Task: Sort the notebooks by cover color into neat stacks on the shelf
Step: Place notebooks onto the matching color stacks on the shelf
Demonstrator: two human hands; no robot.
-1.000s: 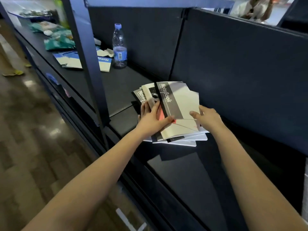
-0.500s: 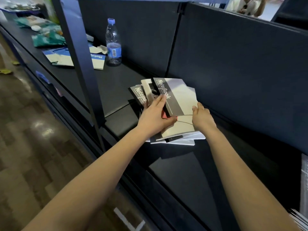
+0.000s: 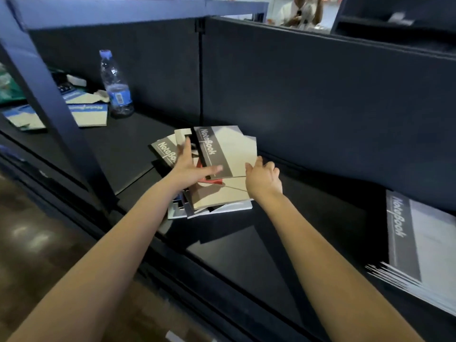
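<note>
Presently, in the head view, the dark shelf (image 3: pixel 246 255) carries a loose, fanned pile of notebooks (image 3: pixel 217 196) near its back panel (image 3: pixel 320 107), roughly midway along the visible run. The covers are beige with grey spine bands, and a red cover shows partly beneath them. The top notebook (image 3: pixel 229 151) lies askew on the pile, title band to the left. The left hand (image 3: pixel 190 169) rests flat on the pile, fingers straight and spread, thumb reaching to the top notebook's near left corner. The right hand (image 3: pixel 262 180) is at that notebook's near right corner, fingers curled round its edge; how far they pass under is hidden. The two hands are apart, one at each side of the top notebook. Well to the right, at the frame edge, a squared stack of grey notebooks (image 3: pixel 419 245) lies on the same shelf. To the left stands a water bottle (image 3: pixel 116 90), upright, with blue-banded notebooks (image 3: pixel 88 114) scattered just beside it. A blue upright post (image 3: pixel 49 95) crosses in front of these and hides part of them. Green packets (image 3: pixel 7 90) show at the far left, blurred.
</note>
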